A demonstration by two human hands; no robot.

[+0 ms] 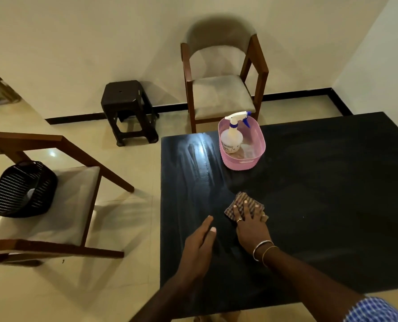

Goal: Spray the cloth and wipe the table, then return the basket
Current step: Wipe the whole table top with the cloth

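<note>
A checked brown cloth (239, 201) lies on the black table (321, 205), pressed flat under the spread fingers of my right hand (251, 226). My left hand (199, 249) rests open on the table just left of it, holding nothing. At the table's far left stands a pink basket (242, 160) with a white spray bottle (232, 135) upright inside. Damp streaks shine on the table surface left of the basket.
A black woven basket (19, 189) sits tilted on the wooden chair (72, 194) at the left. Another cushioned chair (221, 94) stands against the wall behind the table, with a dark plastic stool (128, 108) to its left. Tiled floor lies between them.
</note>
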